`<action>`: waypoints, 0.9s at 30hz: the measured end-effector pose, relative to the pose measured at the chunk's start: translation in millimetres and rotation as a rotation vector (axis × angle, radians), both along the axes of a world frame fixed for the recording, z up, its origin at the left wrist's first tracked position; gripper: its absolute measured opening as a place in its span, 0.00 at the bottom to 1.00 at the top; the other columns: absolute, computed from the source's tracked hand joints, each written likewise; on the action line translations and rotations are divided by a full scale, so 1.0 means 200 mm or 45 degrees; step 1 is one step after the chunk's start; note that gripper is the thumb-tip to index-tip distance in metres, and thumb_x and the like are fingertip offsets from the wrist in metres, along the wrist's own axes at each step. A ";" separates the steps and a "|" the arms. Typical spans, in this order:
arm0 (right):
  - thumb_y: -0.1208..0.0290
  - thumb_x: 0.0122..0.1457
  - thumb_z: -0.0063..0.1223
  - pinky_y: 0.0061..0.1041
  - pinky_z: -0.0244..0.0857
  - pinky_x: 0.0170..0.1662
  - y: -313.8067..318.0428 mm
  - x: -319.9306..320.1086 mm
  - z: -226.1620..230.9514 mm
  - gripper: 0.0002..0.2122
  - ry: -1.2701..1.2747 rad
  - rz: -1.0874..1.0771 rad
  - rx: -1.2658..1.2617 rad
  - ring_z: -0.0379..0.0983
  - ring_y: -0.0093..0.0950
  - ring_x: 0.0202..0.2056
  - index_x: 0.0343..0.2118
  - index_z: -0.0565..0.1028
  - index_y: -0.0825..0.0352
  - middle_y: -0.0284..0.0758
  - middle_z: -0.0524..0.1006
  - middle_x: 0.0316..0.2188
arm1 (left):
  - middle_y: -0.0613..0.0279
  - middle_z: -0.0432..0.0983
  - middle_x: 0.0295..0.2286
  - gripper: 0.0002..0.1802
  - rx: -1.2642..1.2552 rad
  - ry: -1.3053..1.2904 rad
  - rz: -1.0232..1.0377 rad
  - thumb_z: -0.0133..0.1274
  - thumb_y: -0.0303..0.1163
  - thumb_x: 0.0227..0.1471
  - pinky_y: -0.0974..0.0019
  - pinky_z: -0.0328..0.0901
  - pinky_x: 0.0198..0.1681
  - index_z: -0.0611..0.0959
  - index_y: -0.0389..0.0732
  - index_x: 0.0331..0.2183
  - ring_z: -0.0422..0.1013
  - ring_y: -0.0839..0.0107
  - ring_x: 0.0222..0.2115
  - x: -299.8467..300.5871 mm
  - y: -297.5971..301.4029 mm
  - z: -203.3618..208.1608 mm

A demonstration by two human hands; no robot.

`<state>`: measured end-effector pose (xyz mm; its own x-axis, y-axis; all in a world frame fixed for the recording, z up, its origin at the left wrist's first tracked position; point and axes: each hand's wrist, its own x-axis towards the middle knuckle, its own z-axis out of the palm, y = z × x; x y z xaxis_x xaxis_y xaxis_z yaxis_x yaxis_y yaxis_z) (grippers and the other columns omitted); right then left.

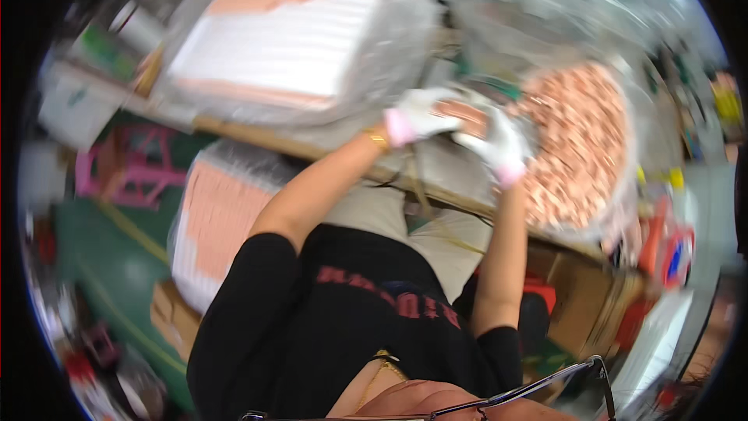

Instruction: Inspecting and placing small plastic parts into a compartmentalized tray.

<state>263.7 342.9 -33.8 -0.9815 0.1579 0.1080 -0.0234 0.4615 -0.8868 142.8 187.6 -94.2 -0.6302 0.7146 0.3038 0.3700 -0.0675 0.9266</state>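
Both of my hands wear white gloves with pink cuffs and meet over the near edge of the table. Between them is a small row of copper-coloured pieces (469, 118). My left hand (423, 114) closes on its left end, and my right hand (499, 143) grips it from the right. Blur hides the exact shape of the pieces. Just right of my right hand lies a large heap of loose copper-coloured pieces (580, 148) on clear plastic. To the left, a white ridged tray (273, 45) in clear plastic carries rows of similar pieces along its far and near sides.
Under the table's wooden front edge (257, 134), a second tray of pieces (222, 218) stands by my left arm. A pink stool (128, 168) is on the green floor at left. Cardboard boxes (588, 292) and a red object (654, 234) are at right.
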 end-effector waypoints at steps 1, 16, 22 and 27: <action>0.70 0.44 0.67 0.26 0.65 0.46 0.03 0.07 -0.04 0.27 0.055 0.008 0.095 0.70 0.25 0.42 0.46 0.68 0.71 0.37 0.74 0.40 | 0.56 0.79 0.35 0.23 0.039 -0.123 -0.082 0.61 0.41 0.42 0.67 0.70 0.41 0.79 0.39 0.40 0.76 0.69 0.34 0.08 -0.01 0.10; 0.69 0.47 0.64 0.24 0.57 0.51 0.09 0.17 -0.33 0.27 -0.021 0.242 -0.334 0.63 0.24 0.45 0.50 0.65 0.69 0.33 0.68 0.44 | 0.62 0.79 0.27 0.11 -1.030 -0.293 1.613 0.53 0.37 0.48 0.68 0.68 0.33 0.79 0.42 0.34 0.74 0.71 0.28 1.08 -2.46 -0.49; 0.67 0.46 0.65 0.26 0.55 0.54 -0.10 0.14 -0.28 0.30 -0.105 0.249 -0.231 0.63 0.25 0.47 0.51 0.64 0.69 0.34 0.67 0.46 | 0.49 0.75 0.30 0.07 -1.232 -0.605 1.903 0.47 0.33 0.52 0.63 0.65 0.35 0.76 0.41 0.31 0.71 0.54 0.31 1.39 -2.89 -0.51; 0.69 0.45 0.65 0.25 0.56 0.53 -0.17 0.18 -0.23 0.30 -0.095 0.188 -0.162 0.63 0.25 0.46 0.51 0.65 0.68 0.33 0.68 0.45 | 0.47 0.74 0.35 0.09 -1.603 -0.489 1.834 0.46 0.33 0.54 0.57 0.65 0.40 0.76 0.40 0.35 0.71 0.50 0.36 1.26 -2.86 -0.56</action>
